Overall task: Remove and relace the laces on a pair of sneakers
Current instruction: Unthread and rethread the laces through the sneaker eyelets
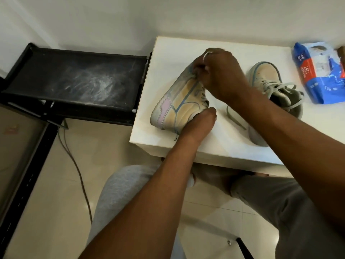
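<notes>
- Grey-white lace (206,55) loops out past the curled fingers of your right hand (223,75), which pinches it at the eyelets near the toe end of the first sneaker (179,101).
- Your left hand (202,118) grips the ankle collar at that sneaker's heel end. Its fingers are curled round the rim, though you cannot tell how far they reach inside.
- Between your two hands the first sneaker lies tipped on its side. Its sole faces left, away from your hands, and its toe points away from you. It is cream with blue lines and a pink patch low by the sole.
- Under both hands is the white table (205,146), and the sneaker rests on it.
- Just right of your right wrist stands the second sneaker (270,85), upright with its toe pointing away and its laces threaded but slack.
- A loose lace end (235,116) from it trails across the table beneath your right forearm.
- Farther right, beyond the second sneaker, a blue-and-red packet (321,75) lies crumpled on the table.
- Left of your left hand, off the table, a dusty black tray (74,79) sits on a black frame.
- Below the tray, left of your left forearm, a grey cable (78,174) runs across the tiled floor.
- Beneath your forearms are your knees in grey trousers (121,193).
</notes>
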The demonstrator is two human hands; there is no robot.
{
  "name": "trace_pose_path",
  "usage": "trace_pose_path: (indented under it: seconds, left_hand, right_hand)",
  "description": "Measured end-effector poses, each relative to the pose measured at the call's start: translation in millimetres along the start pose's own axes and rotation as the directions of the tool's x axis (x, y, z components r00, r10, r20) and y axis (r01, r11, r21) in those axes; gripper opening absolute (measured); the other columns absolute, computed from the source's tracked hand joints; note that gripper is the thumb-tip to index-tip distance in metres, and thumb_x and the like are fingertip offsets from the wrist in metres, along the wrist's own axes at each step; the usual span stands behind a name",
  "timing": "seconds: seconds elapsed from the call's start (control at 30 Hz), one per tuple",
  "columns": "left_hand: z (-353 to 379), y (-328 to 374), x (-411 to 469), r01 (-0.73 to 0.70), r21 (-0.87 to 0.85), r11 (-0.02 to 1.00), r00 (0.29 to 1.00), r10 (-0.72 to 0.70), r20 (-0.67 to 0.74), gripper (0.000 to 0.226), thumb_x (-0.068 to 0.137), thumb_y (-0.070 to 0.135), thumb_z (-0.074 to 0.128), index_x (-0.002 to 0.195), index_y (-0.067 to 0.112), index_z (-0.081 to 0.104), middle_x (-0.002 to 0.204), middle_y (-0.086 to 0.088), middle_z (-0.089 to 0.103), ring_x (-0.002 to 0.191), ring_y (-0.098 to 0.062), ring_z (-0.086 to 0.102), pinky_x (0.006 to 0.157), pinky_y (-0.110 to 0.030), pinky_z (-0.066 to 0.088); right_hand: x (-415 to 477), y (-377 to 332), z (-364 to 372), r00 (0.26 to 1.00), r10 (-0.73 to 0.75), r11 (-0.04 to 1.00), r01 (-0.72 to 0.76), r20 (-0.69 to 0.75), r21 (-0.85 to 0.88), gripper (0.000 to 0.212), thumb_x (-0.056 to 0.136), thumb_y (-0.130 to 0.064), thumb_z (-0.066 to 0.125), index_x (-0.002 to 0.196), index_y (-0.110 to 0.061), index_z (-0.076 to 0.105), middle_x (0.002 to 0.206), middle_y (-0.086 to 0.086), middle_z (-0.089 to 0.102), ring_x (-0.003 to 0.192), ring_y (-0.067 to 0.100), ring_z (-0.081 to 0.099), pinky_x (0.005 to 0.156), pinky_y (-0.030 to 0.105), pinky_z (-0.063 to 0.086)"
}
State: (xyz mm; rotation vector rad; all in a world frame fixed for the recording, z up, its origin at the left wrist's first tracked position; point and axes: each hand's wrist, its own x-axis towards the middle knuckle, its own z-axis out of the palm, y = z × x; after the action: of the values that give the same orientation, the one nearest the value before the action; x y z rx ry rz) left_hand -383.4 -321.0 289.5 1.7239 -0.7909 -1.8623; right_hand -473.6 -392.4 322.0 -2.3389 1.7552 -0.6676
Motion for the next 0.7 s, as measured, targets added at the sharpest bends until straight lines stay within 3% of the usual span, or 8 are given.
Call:
trace_pose_path:
  seconds: [0.07,0.1,0.13,0.2,0.3,0.37,0.43,0.7]
  left_hand:
    - [2.0,4.0,-10.2,-0.056,0.182,0.982,0.993,0.074,-0.093,0.021,0.101,0.023,0.043,0.116,0.013,0.053,0.114,-0.005,0.049,0.107,-0.018,0.045,0.093,-0.024,0.033]
    - [5.3,-7.3,-3.4,-0.260,0.513,0.818,0.957,0.291,0.020,0.037,0.104,0.022,0.037,0.136,0.006,0.044,0.135,-0.009,0.047,0.124,-0.020,0.042,0.105,-0.024,0.029]
    - [1.2,-5.5,-7.8,-0.318,0.529,0.787,0.938,0.343,0.053,0.041,0.105,0.020,0.033,0.142,0.001,0.038,0.144,-0.015,0.043,0.130,-0.024,0.041,0.107,-0.024,0.030]
    - [0.8,1.8,-8.7,-0.087,0.134,0.987,0.996,0.085,0.021,0.030,0.104,0.020,0.036,0.121,0.005,0.056,0.126,-0.013,0.054,0.109,-0.023,0.048,0.083,-0.021,0.041]
    - [-1.4,6.2,-12.2,-0.119,0.215,0.969,0.984,0.145,-0.108,0.019,0.094,0.021,0.053,0.075,0.019,0.050,0.081,0.002,0.050,0.077,-0.013,0.045,0.066,-0.027,0.036]
    - [2.7,11.1,-15.3,-0.170,0.095,0.981,0.965,0.186,-0.185,0.002,0.087,0.024,0.061,0.087,0.022,0.060,0.083,0.008,0.055,0.079,-0.009,0.050,0.069,-0.027,0.040]
    - [3.7,20.0,-22.4,-0.180,-0.030,0.983,0.963,0.170,-0.209,0.025,0.080,0.031,0.065,0.102,0.020,0.067,0.095,0.005,0.064,0.093,-0.017,0.058,0.076,-0.031,0.045]
    - [-18.2,12.5,-27.0,-0.010,-0.323,0.946,0.994,-0.026,-0.110,0.009,0.082,0.009,0.066,0.081,0.016,0.072,0.086,0.001,0.075,0.092,-0.020,0.067,0.087,-0.034,0.051]
  right_hand:
    - [-6.8,-11.6,3.8,0.984,-0.150,0.987,0.144,0.097,0.066,0.023,0.087,-0.017,0.058,0.103,-0.020,0.075,0.102,-0.001,0.070,0.101,0.020,0.060,0.080,0.035,0.051]
    - [-10.8,-17.1,5.4,0.964,-0.224,0.973,0.214,0.143,0.083,0.022,0.088,-0.017,0.059,0.102,-0.021,0.075,0.102,-0.001,0.069,0.100,0.019,0.060,0.078,0.035,0.051]
    - [-12.4,-18.5,5.4,0.952,-0.263,0.965,0.256,0.157,0.065,0.022,0.089,-0.018,0.059,0.102,-0.022,0.075,0.103,-0.002,0.069,0.099,0.019,0.060,0.074,0.034,0.050]
    - [-7.4,-9.4,1.2,0.970,-0.227,0.973,0.229,0.084,-0.017,0.023,0.090,-0.020,0.057,0.103,-0.024,0.075,0.104,-0.003,0.068,0.100,0.021,0.058,0.072,0.035,0.050]
    - [1.6,14.3,-8.6,0.999,-0.027,0.999,0.025,-0.032,-0.047,0.021,0.090,-0.022,0.060,0.105,-0.025,0.075,0.104,-0.003,0.068,0.103,0.022,0.058,0.077,0.041,0.052]
    - [4.8,19.9,-13.1,0.996,0.059,0.996,-0.054,-0.060,0.071,0.021,0.088,-0.023,0.061,0.102,-0.028,0.075,0.100,-0.007,0.067,0.095,0.015,0.060,0.077,0.034,0.050]
    - [6.3,19.7,-18.1,0.992,0.094,0.982,-0.078,-0.088,0.169,0.021,0.086,-0.024,0.061,0.100,-0.030,0.076,0.093,-0.013,0.064,0.080,0.003,0.056,0.074,0.028,0.047]
    - [4.3,37.1,-29.3,0.973,0.214,0.964,-0.225,0.090,0.140,0.017,0.085,-0.017,0.066,0.092,-0.025,0.078,0.092,-0.008,0.075,0.080,0.007,0.060,0.067,0.022,0.041]
